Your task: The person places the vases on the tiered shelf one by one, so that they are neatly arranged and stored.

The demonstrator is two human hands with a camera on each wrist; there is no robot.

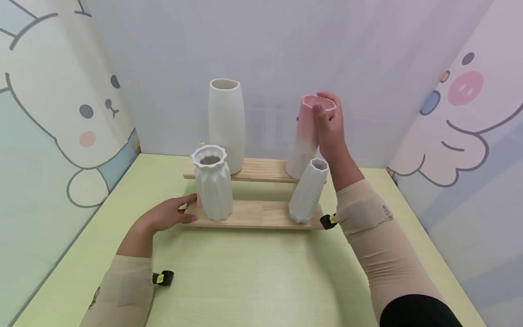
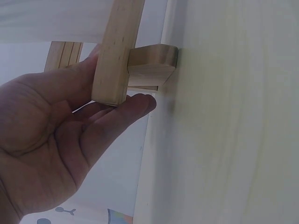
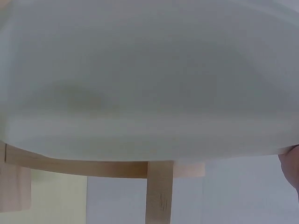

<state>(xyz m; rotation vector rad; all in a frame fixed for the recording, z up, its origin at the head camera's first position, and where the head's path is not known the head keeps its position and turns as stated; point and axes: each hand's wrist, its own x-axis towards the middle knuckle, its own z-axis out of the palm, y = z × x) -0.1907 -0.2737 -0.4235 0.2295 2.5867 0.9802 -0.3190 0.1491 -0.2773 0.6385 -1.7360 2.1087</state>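
A two-tier wooden stand point(image 1: 257, 214) holds several vases. At its left end, my left hand point(image 1: 173, 212) grips the lower board; the left wrist view shows thumb and fingers on either side of the board end point(image 2: 114, 60). My right hand point(image 1: 332, 131) grips the upper part of a pink-and-white vase point(image 1: 304, 141) that stands on the right of the upper board. A tall white vase point(image 1: 226, 122) is on that board's left. Below are a fluted white vase point(image 1: 214, 190) at left and a small faceted white vase point(image 1: 308, 193), leaning, at right. A blurred white surface point(image 3: 149, 93) fills most of the right wrist view.
The stand is on a pale yellow-green table point(image 1: 253, 277). A plain pale backdrop point(image 1: 269, 54) rises behind it, with cartoon-printed panels point(image 1: 53, 118) on both sides. A black wrist camera point(image 1: 328, 221) sits close to the stand's right end.
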